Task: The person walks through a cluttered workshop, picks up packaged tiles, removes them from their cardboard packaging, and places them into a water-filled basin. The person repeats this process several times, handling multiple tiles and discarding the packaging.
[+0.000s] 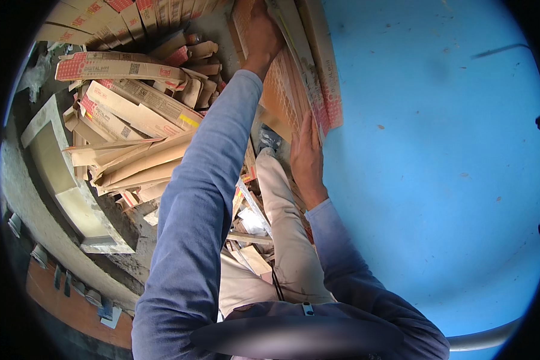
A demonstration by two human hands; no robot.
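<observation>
My left hand (pixel 262 38) grips the far part of a tile (pixel 281 87) with an orange-brown, mesh-patterned face. That hand's fingertips are hidden from view. At the near end, my right hand (pixel 307 157) holds the tile's edge, its fingers straight and close together. Printed cardboard packaging (pixel 330 90) with a red dotted end stands upright along the tile's right side. The tile and the cardboard are tilted beside a broad blue surface (pixel 432 157). How many tiles stand together there, I cannot tell.
Torn cardboard sleeves (pixel 135 117) form a heap on the left, with a row of packed cartons (pixel 130 18) behind. A framed panel (pixel 65 180) lies at far left. Scraps (pixel 252 258) surround my legs, and my shoe (pixel 268 137) is below the tile.
</observation>
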